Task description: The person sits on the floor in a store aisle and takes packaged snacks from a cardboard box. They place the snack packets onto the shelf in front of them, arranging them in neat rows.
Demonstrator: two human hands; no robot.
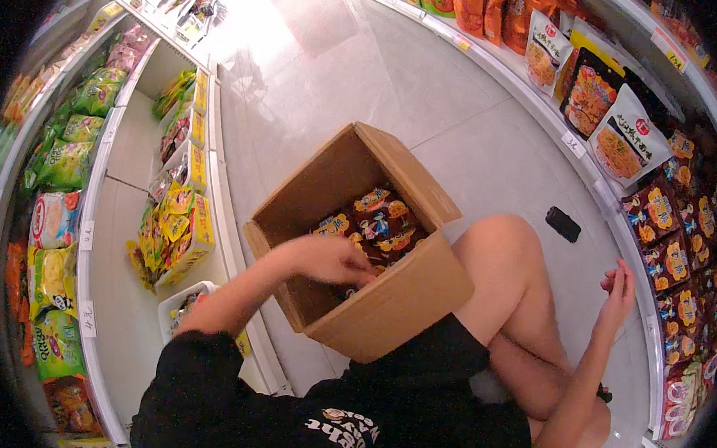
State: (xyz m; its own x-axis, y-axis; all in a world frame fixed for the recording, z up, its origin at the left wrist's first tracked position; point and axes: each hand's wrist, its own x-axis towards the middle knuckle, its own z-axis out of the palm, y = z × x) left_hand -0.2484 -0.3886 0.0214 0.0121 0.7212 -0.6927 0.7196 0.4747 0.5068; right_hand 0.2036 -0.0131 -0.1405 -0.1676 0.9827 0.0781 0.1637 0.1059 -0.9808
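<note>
An open cardboard box [390, 306] stands tilted before me, against my bent leg. Inside it lie several dark brown snack packets [383, 219] with orange and yellow print. My left hand [331, 259] reaches in over the near left side of the box. Its fingers point down among the packets, and the fingertips are partly hidden, so a hold cannot be made out. Off to the right, my right hand [616, 295] is raised beside the shelf, with nothing visible in it. Similar dark brown packets [670, 261] stand in rows on that shelf, close to this hand.
A black phone-like object [563, 224] lies on the grey tiled floor [464, 101]. The left shelving [125, 210] carries bagged snacks and a yellow display box [191, 238] of sachets. White and black noodle pouches [628, 139] line the right shelf, whose edge [607, 184] curves around my right side.
</note>
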